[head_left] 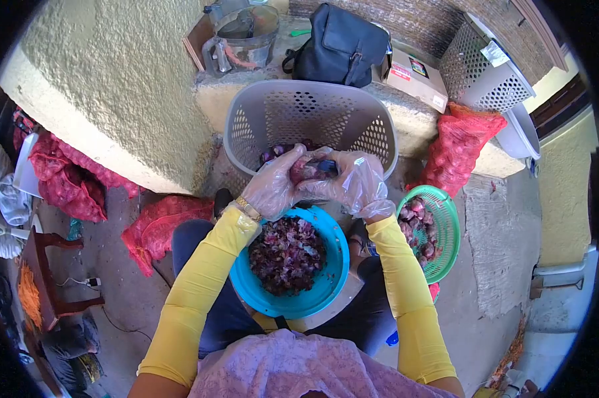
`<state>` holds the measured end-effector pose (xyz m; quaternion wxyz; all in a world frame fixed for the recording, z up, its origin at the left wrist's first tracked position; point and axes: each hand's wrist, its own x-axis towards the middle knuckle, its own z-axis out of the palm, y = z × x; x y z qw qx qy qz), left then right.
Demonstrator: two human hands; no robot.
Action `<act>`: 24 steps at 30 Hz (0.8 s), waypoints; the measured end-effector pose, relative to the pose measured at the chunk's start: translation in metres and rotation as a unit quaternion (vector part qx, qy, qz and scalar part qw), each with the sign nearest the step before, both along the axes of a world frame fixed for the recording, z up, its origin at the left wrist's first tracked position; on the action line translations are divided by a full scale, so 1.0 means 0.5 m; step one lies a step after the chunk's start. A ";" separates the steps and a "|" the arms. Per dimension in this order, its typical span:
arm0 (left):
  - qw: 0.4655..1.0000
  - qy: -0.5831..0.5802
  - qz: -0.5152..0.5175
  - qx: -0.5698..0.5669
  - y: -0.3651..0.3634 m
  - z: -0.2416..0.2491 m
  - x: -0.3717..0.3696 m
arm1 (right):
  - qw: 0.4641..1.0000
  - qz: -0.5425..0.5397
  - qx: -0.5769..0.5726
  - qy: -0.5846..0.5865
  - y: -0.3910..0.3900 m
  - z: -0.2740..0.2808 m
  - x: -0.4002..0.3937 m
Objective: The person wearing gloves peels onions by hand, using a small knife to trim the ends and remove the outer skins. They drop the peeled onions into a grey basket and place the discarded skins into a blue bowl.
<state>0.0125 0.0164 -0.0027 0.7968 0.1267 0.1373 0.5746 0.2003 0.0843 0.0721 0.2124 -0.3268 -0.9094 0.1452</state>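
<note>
Both hands up at the grey basket's (pixel 312 96) near rim: left (pixel 273 186) gripping an onion (pixel 306 171), right (pixel 362 180) closed round something dark, probably a knife handle (pixel 326 166). Blue basin (pixel 339 265) of peelings (pixel 287 255) sits nearer me than the basket.

— Describe the onion (pixel 303 171).
— Reddish purple, rounded, with paler patches on the skin. Partly covered by the fingers; hard to tell peeled from unpeeled.
— Resting where?
— Held up in the left grip (pixel 274 184), near the grey basket (pixel 299 89) and the blue basin (pixel 341 255).
— And the dark object (pixel 326 166)?
— Looks small and nearly black, with a bluish tint. Held in the right grip (pixel 362 183), close against the onion, mostly hidden. Too unclear to name.
</note>
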 end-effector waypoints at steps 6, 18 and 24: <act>0.992 0.081 0.031 -0.087 -0.009 0.036 0.019 | 1.000 0.018 -0.019 0.001 0.006 -0.014 0.006; 0.994 0.066 0.083 -0.013 0.008 -0.026 0.026 | 1.000 -0.016 0.004 0.009 0.018 -0.079 -0.001; 0.983 -0.137 0.095 0.073 0.014 -0.070 0.031 | 0.995 -0.018 -0.078 0.067 0.017 -0.100 -0.004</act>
